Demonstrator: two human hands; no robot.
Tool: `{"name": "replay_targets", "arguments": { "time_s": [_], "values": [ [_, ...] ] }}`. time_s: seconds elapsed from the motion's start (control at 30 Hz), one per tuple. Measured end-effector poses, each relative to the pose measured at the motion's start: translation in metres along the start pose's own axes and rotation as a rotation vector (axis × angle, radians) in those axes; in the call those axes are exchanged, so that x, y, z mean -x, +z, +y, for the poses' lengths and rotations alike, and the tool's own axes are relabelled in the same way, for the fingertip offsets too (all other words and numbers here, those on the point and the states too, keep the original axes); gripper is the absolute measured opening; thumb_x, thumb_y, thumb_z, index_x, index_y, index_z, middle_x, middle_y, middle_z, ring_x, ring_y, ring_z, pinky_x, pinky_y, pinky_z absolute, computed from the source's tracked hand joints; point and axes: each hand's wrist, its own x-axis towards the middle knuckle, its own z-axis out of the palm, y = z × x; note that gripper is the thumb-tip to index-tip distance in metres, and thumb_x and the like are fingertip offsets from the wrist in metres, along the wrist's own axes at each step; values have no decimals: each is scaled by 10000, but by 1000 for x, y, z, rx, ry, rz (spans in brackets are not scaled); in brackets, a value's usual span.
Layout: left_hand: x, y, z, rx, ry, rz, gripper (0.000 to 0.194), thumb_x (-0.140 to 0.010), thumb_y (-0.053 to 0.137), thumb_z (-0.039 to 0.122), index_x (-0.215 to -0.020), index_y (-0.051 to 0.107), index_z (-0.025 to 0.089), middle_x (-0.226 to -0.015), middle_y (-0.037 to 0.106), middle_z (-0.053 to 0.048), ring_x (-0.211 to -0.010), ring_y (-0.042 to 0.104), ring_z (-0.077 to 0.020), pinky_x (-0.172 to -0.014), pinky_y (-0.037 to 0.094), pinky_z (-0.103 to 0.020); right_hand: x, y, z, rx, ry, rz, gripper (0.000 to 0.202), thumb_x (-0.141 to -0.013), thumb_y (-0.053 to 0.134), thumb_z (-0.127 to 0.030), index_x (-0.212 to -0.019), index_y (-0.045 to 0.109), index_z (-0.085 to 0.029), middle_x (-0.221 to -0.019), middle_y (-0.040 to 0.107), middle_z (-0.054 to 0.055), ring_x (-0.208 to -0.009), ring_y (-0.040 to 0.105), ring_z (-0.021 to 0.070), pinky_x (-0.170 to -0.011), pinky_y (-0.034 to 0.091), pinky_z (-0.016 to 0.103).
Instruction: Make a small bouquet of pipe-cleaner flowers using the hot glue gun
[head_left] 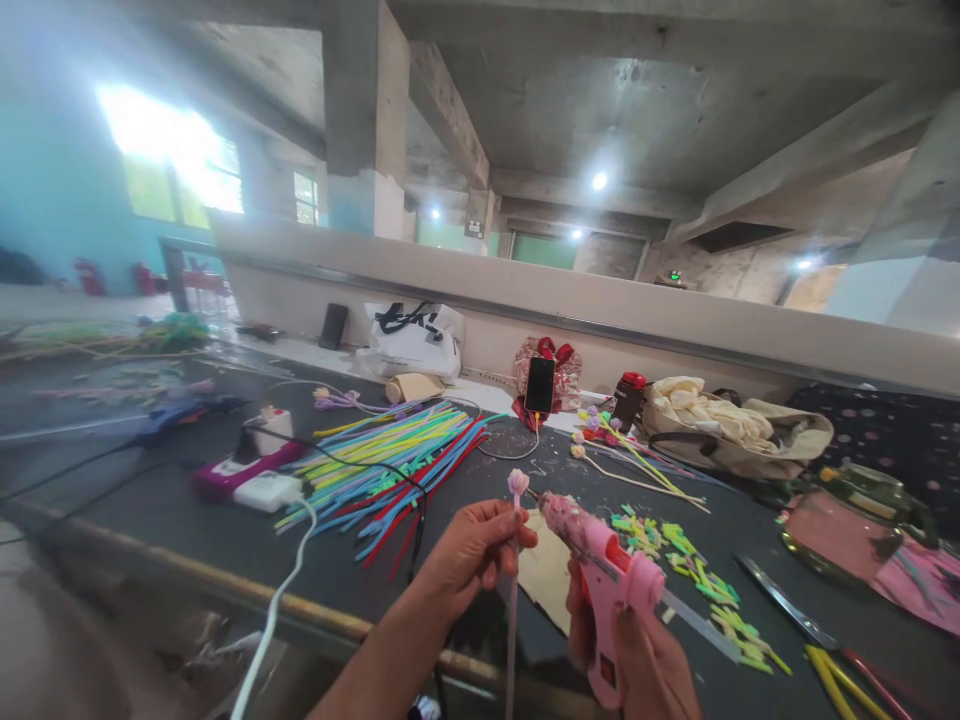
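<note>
My left hand (pixel 472 553) pinches a thin pale stem with a small pink flower bud (pixel 517 483) at its top, held upright above the dark table (pixel 187 510). My right hand (pixel 637 660) grips a pink glue gun (pixel 600 570) by its handle. The gun's nozzle points up and left, close beside the bud. A beige card (pixel 546 575) lies on the table under both hands.
A fan of coloured sticks (pixel 390 460) lies left of centre, with a power strip (pixel 251 475) and white cable (pixel 277 600). Cut green and yellow scraps (pixel 697 580), scissors (pixel 795 610), finished flowers (pixel 622 440), a phone (pixel 540 385), a bottle (pixel 628 398) and bags (pixel 731 420) lie to the right and behind.
</note>
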Motion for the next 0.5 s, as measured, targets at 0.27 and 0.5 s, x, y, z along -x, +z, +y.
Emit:
{"name": "replay_targets", "arguments": {
  "time_s": [0.27,0.5],
  "values": [
    [3,4,2,-56,26,37,217,-661,631,313,-635,549,114,-593,672,-41,-298,487,-31,-241,233,-108,-5,0,2,119,-66,70,522,-629,538,-616,-770,641,-124,-476,520,17,-393,421,102,-345,311,193],
    [4,7,2,-103,56,58,252,-638,636,354,-641,552,117,-627,677,-45,-312,504,-42,-253,244,-122,-10,-2,10,141,-61,41,508,-645,516,-613,-751,628,-130,-416,438,-20,-376,329,79,-349,238,180]
  ]
}}
